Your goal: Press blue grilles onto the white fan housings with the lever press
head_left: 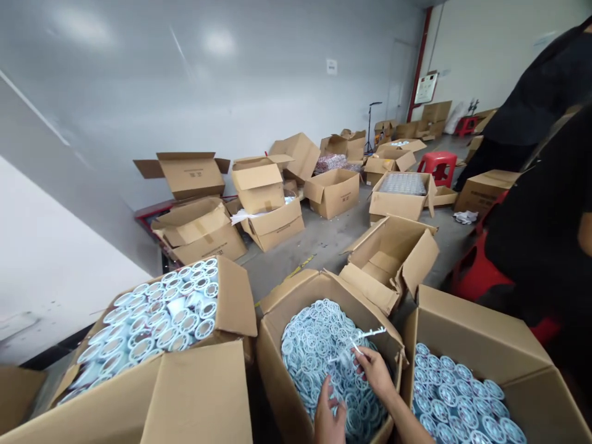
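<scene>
Grey-walled storeroom, concrete floor crowded with open cardboard cartons. Right hand (375,372) pinched on a thin white plastic strip (358,344) above the middle carton (277,351) of pale blue rings (314,345). Left hand (329,419) loosely curled over the rings, apparently gripping nothing. Strip probably light, flexible, snappable; best held mid-length. Long axis rising toward upper right.

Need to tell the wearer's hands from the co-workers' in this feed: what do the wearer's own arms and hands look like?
Both are bare: the left hand and right hand wear no gloves, rings or watch that I can see. The right forearm shows no sleeve. The people at right wear black clothing.
</scene>
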`<state>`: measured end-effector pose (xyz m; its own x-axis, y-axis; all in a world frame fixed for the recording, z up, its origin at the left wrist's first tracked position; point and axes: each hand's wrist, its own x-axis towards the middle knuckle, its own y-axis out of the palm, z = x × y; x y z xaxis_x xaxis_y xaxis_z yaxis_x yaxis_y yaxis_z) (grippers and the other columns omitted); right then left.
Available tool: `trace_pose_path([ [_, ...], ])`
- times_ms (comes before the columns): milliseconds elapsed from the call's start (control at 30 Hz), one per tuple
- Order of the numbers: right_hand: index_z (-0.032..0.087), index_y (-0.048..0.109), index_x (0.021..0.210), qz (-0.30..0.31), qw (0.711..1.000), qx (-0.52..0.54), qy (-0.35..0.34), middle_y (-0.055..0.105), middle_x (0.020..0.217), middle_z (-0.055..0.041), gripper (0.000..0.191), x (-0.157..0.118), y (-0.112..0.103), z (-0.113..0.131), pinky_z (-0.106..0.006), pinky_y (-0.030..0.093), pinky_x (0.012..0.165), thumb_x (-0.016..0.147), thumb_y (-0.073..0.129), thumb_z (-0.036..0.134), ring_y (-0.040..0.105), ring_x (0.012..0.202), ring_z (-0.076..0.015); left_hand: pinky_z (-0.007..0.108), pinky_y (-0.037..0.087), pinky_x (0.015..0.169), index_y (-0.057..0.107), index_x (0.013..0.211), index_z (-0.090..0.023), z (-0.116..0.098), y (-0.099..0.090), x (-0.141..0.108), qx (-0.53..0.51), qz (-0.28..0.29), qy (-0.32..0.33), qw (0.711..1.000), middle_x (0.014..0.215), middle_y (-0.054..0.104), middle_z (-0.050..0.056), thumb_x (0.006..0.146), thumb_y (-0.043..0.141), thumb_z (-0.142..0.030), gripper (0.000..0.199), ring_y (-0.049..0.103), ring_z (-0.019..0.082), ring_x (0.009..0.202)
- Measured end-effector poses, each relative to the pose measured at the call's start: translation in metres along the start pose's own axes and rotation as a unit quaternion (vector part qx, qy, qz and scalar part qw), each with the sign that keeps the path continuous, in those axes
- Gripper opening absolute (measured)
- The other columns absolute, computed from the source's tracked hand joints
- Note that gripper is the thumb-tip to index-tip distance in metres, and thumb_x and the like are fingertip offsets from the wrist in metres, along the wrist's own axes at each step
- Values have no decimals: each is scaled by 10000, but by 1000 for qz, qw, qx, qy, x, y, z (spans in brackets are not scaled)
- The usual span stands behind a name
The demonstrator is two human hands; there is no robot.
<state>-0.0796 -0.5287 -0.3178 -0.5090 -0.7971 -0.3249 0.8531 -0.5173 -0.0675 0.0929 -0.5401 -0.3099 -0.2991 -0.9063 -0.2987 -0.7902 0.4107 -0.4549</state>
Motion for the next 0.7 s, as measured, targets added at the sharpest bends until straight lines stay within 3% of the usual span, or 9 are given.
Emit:
trace_pose_path([
  [100,108,599,983,1,999,48,25,563,739,30,283,-3,-7,-7,-157,446,504,983,546,386,507,551,-42,292,508,910,529,1328,-65,15,5,-3,-10,0,-18,1000,1224,674,181,731,524,-300,641,696,223,967],
  [300,110,593,1018,-8,990,136,47,568,775,21,272,-1,-17,-4,-159,452,515,982,549,376,516,579,-46,308,507,919,536,1305,-35,22,-13,1,-37,2,-38,999,1197,674,207,712,561,-342,668,689,254,1016],
  [500,118,581,1089,16,971,228,68,582,825,4,298,-16,-13,2,-167,462,531,987,534,394,543,622,-58,343,508,944,359,1444,-81,-8,-10,20,-94,1,-27,995,1328,594,207,737,584,-337,785,670,249,1062],
  [700,123,562,1124,29,954,278,112,570,804,7,329,-36,0,6,-157,431,500,998,499,420,526,595,-53,322,493,997,525,1332,-142,-41,-5,20,-143,27,7,989,1439,517,163,670,691,-406,732,592,281,1219],
])
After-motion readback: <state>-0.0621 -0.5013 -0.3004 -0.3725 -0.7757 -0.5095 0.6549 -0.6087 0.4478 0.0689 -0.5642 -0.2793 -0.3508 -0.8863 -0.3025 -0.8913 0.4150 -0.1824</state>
